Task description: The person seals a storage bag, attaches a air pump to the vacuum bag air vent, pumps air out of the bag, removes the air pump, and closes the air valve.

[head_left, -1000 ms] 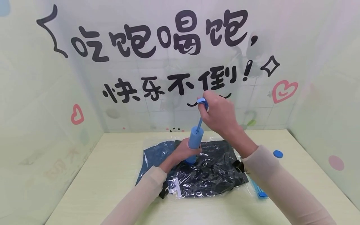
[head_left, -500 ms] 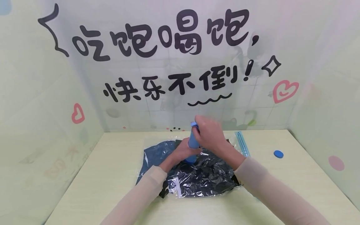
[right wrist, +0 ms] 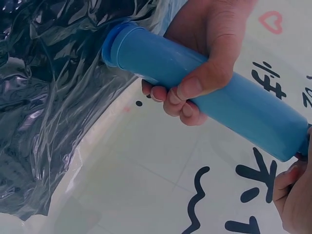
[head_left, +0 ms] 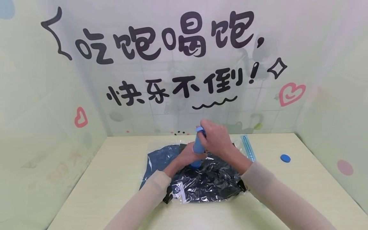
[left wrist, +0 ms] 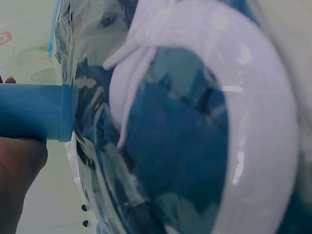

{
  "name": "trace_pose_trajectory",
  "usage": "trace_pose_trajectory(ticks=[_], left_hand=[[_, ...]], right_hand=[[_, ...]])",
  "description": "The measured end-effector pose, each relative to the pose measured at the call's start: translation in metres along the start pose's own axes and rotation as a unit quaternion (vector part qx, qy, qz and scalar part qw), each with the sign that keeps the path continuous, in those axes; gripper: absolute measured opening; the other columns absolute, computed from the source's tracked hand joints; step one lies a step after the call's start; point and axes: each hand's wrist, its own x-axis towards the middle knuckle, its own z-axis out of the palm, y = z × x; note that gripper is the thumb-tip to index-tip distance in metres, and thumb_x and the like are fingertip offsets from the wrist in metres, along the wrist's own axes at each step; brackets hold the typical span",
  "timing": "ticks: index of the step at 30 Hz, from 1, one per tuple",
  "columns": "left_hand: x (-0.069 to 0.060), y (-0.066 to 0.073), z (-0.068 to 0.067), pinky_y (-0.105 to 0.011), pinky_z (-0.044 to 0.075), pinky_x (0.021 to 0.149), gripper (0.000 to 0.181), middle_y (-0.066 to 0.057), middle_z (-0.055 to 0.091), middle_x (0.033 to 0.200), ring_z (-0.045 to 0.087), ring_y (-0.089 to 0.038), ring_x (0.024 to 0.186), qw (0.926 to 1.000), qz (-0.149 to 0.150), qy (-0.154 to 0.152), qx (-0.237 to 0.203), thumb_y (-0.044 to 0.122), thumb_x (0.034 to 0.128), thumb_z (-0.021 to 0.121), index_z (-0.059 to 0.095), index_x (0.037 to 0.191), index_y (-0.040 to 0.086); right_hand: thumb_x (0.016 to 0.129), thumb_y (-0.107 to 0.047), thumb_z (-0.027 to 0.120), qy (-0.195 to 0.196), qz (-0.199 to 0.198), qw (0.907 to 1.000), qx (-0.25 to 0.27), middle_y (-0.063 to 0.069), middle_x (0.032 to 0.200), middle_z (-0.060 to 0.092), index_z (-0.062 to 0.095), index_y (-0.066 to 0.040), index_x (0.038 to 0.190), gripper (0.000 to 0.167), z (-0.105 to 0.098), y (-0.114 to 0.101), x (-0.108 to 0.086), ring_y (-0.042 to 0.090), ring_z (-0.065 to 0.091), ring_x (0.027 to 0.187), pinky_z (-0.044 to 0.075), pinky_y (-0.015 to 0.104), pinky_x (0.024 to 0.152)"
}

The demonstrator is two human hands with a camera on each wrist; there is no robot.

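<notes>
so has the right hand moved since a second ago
Yes, down: the right hand covered part of the printed wavy line; now it sits wholly below that, at the top of the blue pump.

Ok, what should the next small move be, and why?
Probably draw the handle up: the right hand holds it low, close to the pump barrel, so little downstroke seems to remain, and the left hand holds that barrel against the plastic bag.

A blue pump (head_left: 198, 146) is held nearly upright by the left hand (head_left: 188, 155) on a clear, crinkled bag (head_left: 205, 182). Its handle (head_left: 199, 129) is gripped by the right hand (head_left: 215, 135) (pressed down low). Dark cloth (head_left: 163, 156) is seen inside.
</notes>
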Motion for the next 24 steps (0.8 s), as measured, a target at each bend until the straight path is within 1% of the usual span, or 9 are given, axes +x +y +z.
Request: trace_pose_trajectory(ticks=[4,6,8,12,16,18,21,24], left_hand=[[0.000,-0.002,0.000,-0.040,0.048,0.082,0.026,-0.003,0.063,0.091,0.058,-0.020,0.083,1.0000,-0.005,-0.001,0.004,0.015,0.0902,0.068,0.061,0.110,0.000],[0.000,-0.001,0.001,-0.040,0.049,0.082,0.026,-0.004,0.064,0.091,0.059,-0.020,0.083,1.0000,-0.005,-0.001,0.006,0.014,0.0903,0.068,0.061,0.110,-0.001],[0.000,0.000,0.001,-0.041,0.049,0.082,0.025,-0.004,0.064,0.090,0.059,-0.021,0.082,0.9999,-0.009,0.000,0.006,0.012,0.0907,0.067,0.061,0.110,-0.004],[0.001,0.002,0.002,-0.042,0.050,0.084,0.021,-0.005,0.066,0.091,0.061,-0.022,0.083,0.9998,-0.021,0.006,0.001,0.009,0.0921,0.068,0.063,0.110,-0.002],[0.001,0.002,0.001,-0.042,0.050,0.086,0.023,-0.005,0.067,0.092,0.064,-0.022,0.087,0.9996,-0.028,0.003,0.007,0.007,0.0925,0.068,0.064,0.113,-0.004],[0.001,0.002,0.001,-0.042,0.051,0.086,0.026,-0.005,0.068,0.093,0.064,-0.022,0.088,0.9996,-0.029,0.003,0.006,0.008,0.0919,0.069,0.064,0.113,-0.005],[-0.001,0.003,0.000,-0.042,0.051,0.086,0.023,-0.005,0.068,0.092,0.064,-0.022,0.087,0.9997,-0.024,0.001,0.005,0.012,0.0911,0.070,0.066,0.107,-0.004],[-0.001,0.002,0.000,-0.042,0.051,0.086,0.023,-0.004,0.067,0.093,0.064,-0.022,0.087,0.9998,-0.021,0.001,0.002,0.015,0.0901,0.070,0.067,0.105,-0.002]], right_hand=[[0.092,-0.009,0.061,0.005,-0.005,1.0000,0.000,-0.003,0.062,0.037,0.044,-0.012,0.076,0.023,-0.004,-0.001,0.002,0.013,0.033,0.047,0.031,0.028,0.040],[0.093,-0.010,0.062,0.014,-0.011,0.9998,0.003,-0.003,0.062,0.035,0.044,-0.012,0.076,0.025,-0.008,-0.001,0.005,0.012,0.030,0.046,0.029,0.029,0.039],[0.095,-0.011,0.063,0.029,-0.017,0.9994,0.004,-0.003,0.062,0.033,0.043,-0.012,0.075,0.028,-0.012,-0.002,0.009,0.012,0.028,0.047,0.027,0.029,0.040],[0.096,-0.010,0.065,0.064,-0.033,0.9974,0.007,-0.004,0.061,0.030,0.044,-0.011,0.074,0.030,-0.025,-0.004,0.019,0.012,0.025,0.047,0.024,0.030,0.040],[0.096,-0.009,0.064,0.101,-0.052,0.9935,0.004,-0.003,0.062,0.034,0.045,-0.008,0.075,0.028,-0.039,-0.007,0.031,0.012,0.025,0.045,0.023,0.031,0.037],[0.096,-0.010,0.063,0.122,-0.053,0.9911,0.003,-0.002,0.062,0.034,0.046,-0.008,0.074,0.028,-0.046,-0.009,0.037,0.013,0.025,0.044,0.022,0.031,0.037],[0.096,-0.011,0.063,0.149,-0.044,0.9879,0.005,-0.003,0.061,0.033,0.046,-0.009,0.072,0.030,-0.056,-0.012,0.044,0.013,0.026,0.045,0.022,0.032,0.038],[0.096,-0.012,0.064,0.157,-0.039,0.9868,0.006,-0.003,0.060,0.032,0.046,-0.010,0.071,0.031,-0.062,-0.013,0.048,0.013,0.026,0.046,0.022,0.032,0.038]])
